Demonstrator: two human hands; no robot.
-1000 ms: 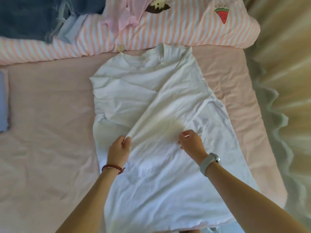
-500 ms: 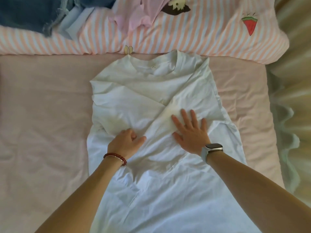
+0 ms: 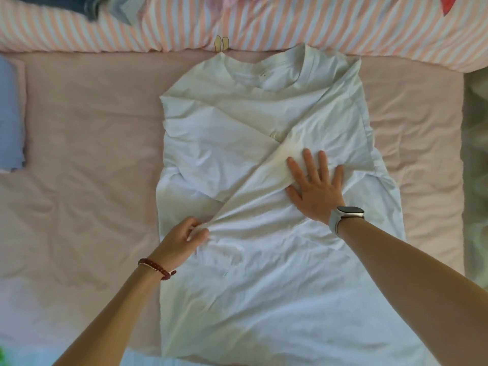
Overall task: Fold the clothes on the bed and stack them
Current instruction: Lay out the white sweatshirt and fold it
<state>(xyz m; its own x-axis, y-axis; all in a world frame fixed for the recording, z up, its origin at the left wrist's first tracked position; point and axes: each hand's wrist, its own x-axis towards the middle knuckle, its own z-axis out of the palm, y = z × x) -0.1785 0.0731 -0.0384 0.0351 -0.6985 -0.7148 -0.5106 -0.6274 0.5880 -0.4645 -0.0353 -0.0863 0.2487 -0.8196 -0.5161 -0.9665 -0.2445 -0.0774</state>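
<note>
At the far left edge of the bed [image 3: 79, 167] lies a folded blue cloth [image 3: 10, 114]; it looks like a piece already done, though only a part of it is visible. To its right, in the middle of the bed, a white shirt [image 3: 237, 128] lies flat with the collar on the far side, touching a striped pillow [image 3: 264, 22].

The left hand [image 3: 182, 241] is at the left side of the shirt, and its fingers [image 3: 196, 229] are clamped on a fold of the cloth. The right hand [image 3: 315, 188] lies flat on the folded sleeve, near the middle-right of the shirt, with the fingers [image 3: 309, 162] straight and spread apart, pressing the cloth down.

Both sleeves seem folded inward and they cross over the chest, so I judge that the shirt is about halfway folded. The long lower part, near the person, is not folded yet; it must be brought up toward the collar, and then the shirt goes on the stack.

At the far edge, on the pillow, some more clothes [image 3: 105, 6] are lying, partly cut off. These probably wait for folding, so much of the task remains.
</note>
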